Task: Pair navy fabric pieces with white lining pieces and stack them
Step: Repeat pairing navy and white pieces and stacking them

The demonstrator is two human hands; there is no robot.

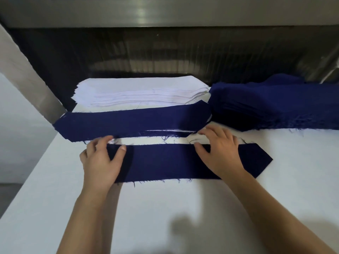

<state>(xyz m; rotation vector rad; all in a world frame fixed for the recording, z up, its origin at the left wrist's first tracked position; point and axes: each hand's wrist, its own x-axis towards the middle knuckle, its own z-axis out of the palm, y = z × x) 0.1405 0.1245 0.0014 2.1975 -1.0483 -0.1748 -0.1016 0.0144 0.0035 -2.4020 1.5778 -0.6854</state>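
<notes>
Navy pointed-end fabric strip (174, 162) lies flat on the white surface (183, 217), with a white lining piece (192, 140) peeking out along its far edge. Left hand (102, 158) pinches the strip's left end, thumb on top. Right hand (218, 151) rests spread on it, fingertips at the far edge. We judge the cloth light, limp and fraying, so we hold both ends and keep it taut. The paired stack (132, 123) sits just beyond, with the white lining pile (139, 90) and navy pile (275, 103) behind.
</notes>
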